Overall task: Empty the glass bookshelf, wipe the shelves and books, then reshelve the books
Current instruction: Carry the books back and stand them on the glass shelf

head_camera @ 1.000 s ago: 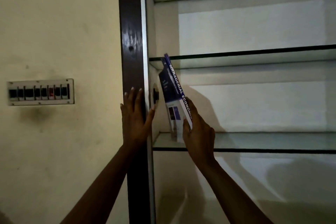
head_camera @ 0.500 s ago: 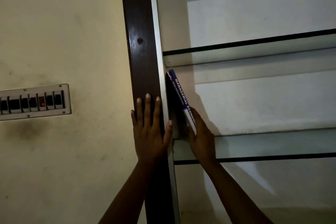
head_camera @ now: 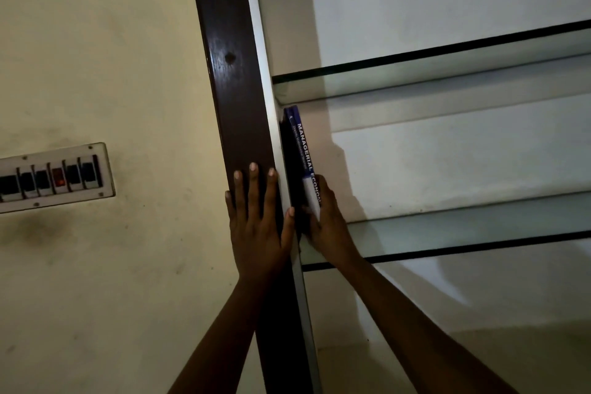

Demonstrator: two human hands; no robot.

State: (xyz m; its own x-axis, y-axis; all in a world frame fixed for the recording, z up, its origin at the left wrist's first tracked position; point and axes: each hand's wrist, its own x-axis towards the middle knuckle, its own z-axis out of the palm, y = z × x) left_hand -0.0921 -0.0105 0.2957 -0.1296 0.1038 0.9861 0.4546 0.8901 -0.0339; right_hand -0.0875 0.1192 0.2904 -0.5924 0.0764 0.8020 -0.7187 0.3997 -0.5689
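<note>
Currently on record:

1. Book [head_camera: 302,166]: dark blue, spine outward, reading MANAGERIAL ECONOM… It stands at the far left end of the lower glass shelf [head_camera: 463,233], with its left cover against the white inner side panel [head_camera: 260,51] and its top just under the upper glass shelf [head_camera: 447,73].
2. Right hand [head_camera: 329,227]: clamped on the book's lower part, thumb across the spine, fingers along the right cover.
3. Left hand [head_camera: 259,221]: fingers straight and slightly apart, laid flat on the dark frame post [head_camera: 230,73], thumb tip at the white panel's edge. It holds nothing.

Hazards, as judged:
- Nothing props the book on its right side, so letting go while it leans could tip it rightward onto the glass.
- A foot set too near the shelf's dark front edge could slide off toward the person.
- Lifting the book could knock the upper shelf, since the gap is slight.

Edges and room:
- Tight on the left and above.
- Open rightward along the glass and outward at the front, where the right forearm can back out.
- Switch panel [head_camera: 54,179]: on the wall, well apart from both hands.
</note>
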